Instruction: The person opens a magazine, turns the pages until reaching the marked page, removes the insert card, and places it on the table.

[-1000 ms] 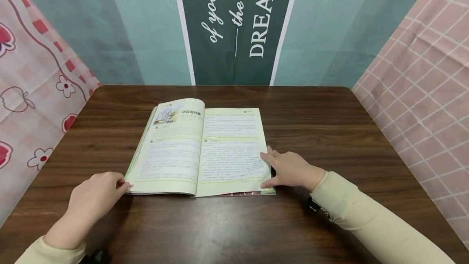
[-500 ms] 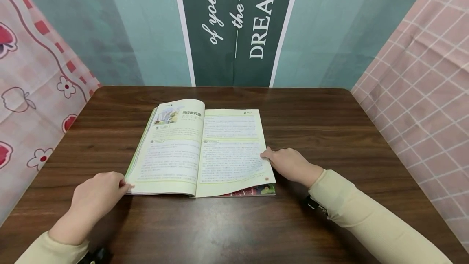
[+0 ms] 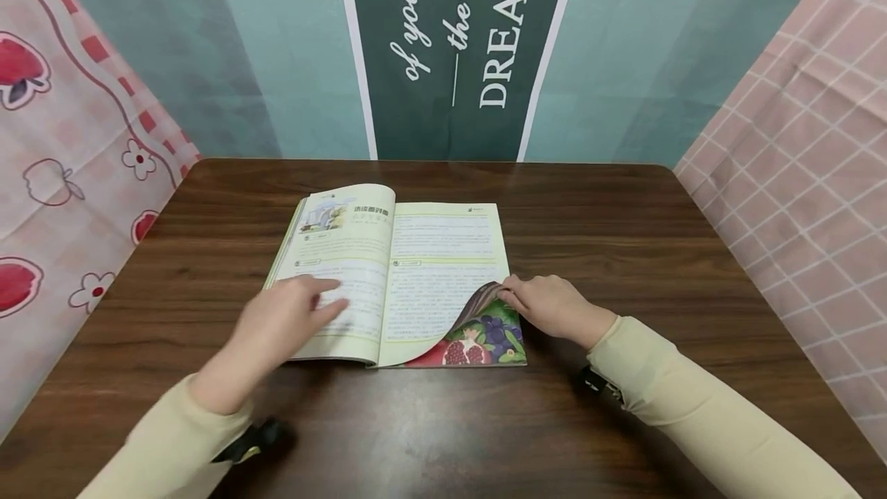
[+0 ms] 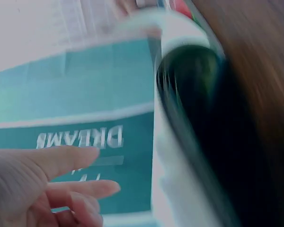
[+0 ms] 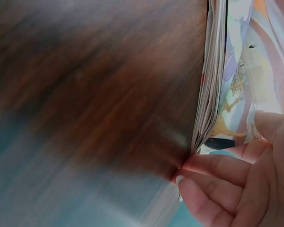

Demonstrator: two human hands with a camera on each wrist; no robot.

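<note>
An open book (image 3: 339, 283) lies on the wooden table, its left page carrying a picture and text. My right hand (image 3: 554, 305) pinches the right-hand page (image 3: 443, 252) by its outer edge, and that page's lower corner curls up. Beneath the curl a colourful fruit picture (image 3: 478, 341) with a pomegranate and dark berries shows. In the right wrist view my thumb is on the page while the other fingers lie by the stack of page edges (image 5: 212, 80). My left hand (image 3: 280, 322) hangs over the left page, thumb and forefinger apart, holding nothing.
Dark wooden table (image 3: 589, 237) surrounds the book. A blue-green cloth with a lettered dark panel (image 3: 457, 98) hangs behind it. A fruit-patterned cloth (image 3: 62, 175) borders the left side, a pink checked one (image 3: 797, 175) the right. Each wrist carries a black device (image 3: 252, 440).
My left hand has let go of the book's lower left corner and moved right, over the left page. My right hand has taken the right page's edge and curled its corner up, baring the fruit picture.
</note>
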